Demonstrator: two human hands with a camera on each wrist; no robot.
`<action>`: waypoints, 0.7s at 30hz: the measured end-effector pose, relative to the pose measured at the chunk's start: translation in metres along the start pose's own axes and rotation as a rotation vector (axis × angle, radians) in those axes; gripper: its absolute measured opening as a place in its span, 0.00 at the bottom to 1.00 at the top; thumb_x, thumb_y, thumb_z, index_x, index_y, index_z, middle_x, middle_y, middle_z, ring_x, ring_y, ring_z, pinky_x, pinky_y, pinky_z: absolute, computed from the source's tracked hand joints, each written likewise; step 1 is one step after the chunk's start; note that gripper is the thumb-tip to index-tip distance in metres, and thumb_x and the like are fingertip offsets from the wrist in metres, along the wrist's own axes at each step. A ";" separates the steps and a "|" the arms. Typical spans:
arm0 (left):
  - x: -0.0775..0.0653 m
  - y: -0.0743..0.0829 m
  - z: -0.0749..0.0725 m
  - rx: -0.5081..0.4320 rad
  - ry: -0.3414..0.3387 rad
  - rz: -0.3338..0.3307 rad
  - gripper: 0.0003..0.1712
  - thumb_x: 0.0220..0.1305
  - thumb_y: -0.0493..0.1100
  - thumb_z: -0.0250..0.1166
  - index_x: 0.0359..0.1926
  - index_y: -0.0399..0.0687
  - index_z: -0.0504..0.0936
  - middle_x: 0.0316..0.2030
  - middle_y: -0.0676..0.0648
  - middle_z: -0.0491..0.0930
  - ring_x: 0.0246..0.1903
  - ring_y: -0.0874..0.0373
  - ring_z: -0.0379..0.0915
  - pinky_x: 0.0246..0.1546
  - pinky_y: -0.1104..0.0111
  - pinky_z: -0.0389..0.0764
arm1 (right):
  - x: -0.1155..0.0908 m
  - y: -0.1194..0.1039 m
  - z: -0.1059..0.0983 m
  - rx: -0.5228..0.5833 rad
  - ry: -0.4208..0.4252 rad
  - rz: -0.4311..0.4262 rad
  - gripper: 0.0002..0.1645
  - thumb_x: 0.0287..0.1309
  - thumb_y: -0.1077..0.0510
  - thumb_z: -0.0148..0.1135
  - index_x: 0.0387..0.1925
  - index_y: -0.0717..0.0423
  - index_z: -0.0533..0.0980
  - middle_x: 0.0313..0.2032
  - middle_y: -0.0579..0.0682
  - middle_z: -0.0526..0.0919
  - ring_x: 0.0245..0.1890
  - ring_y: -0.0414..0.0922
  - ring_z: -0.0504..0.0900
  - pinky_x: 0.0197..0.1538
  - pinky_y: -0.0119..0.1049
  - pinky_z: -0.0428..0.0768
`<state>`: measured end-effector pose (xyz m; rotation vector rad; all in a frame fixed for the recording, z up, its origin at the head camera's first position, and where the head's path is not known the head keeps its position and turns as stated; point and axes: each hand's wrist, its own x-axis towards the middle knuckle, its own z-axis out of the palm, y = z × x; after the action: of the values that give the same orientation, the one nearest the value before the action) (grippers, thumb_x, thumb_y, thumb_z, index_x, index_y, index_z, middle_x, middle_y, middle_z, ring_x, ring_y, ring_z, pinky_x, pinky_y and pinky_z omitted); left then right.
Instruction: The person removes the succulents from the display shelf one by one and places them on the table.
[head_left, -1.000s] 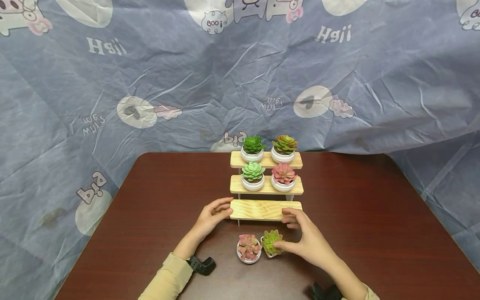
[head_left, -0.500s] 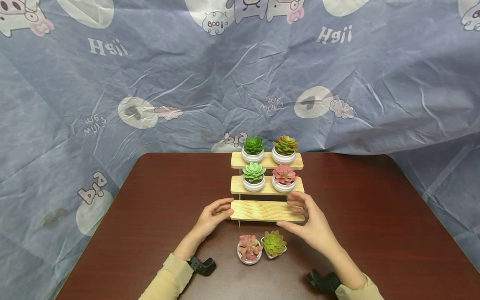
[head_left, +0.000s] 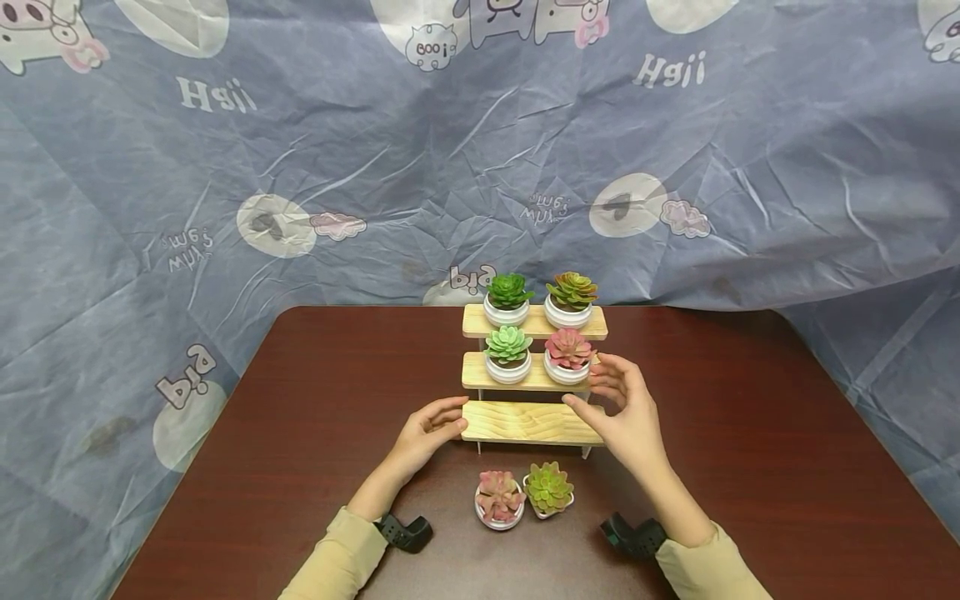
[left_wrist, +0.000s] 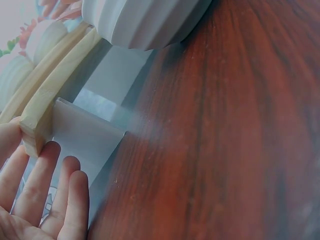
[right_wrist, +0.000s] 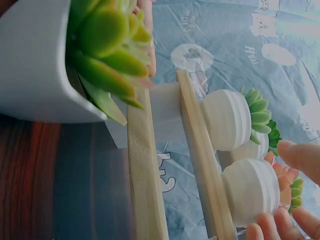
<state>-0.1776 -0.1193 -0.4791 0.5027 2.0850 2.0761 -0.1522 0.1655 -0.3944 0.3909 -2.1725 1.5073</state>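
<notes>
Just beside right hand, pink succulent

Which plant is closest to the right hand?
The pink succulent on the middle shelf: the right hand is just beside its pot; the others sit farther away.

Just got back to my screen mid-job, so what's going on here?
A person's left hand grips the left end of the bottom shelf. The right hand is beside the red potted succulent on the middle shelf; contact is unclear. A pink succulent and a yellow-green one stand on the table in front.
</notes>
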 end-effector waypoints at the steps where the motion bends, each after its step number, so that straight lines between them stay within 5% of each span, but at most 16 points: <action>1: 0.000 0.000 0.000 0.000 0.000 -0.001 0.23 0.64 0.33 0.59 0.59 0.31 0.70 0.49 0.31 0.76 0.43 0.62 0.77 0.43 0.66 0.80 | 0.002 -0.004 0.000 -0.005 0.008 0.005 0.40 0.38 0.75 0.73 0.56 0.73 0.64 0.45 0.67 0.73 0.42 0.58 0.74 0.47 0.30 0.77; 11: 0.000 0.000 -0.001 0.000 -0.002 -0.005 0.24 0.64 0.34 0.60 0.60 0.28 0.69 0.50 0.30 0.75 0.43 0.61 0.77 0.44 0.64 0.80 | 0.018 -0.009 0.004 0.009 0.005 0.125 0.39 0.41 0.75 0.71 0.56 0.75 0.63 0.51 0.66 0.70 0.46 0.55 0.74 0.50 0.39 0.77; 21: 0.000 0.001 0.000 0.000 -0.004 -0.005 0.25 0.65 0.34 0.59 0.60 0.28 0.68 0.50 0.29 0.75 0.43 0.61 0.76 0.44 0.67 0.80 | 0.025 0.030 0.010 -0.041 -0.048 0.154 0.43 0.43 0.65 0.74 0.60 0.64 0.63 0.55 0.61 0.72 0.51 0.53 0.76 0.51 0.38 0.76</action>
<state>-0.1772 -0.1199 -0.4783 0.5007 2.0824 2.0702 -0.1898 0.1678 -0.4088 0.2535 -2.3134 1.5449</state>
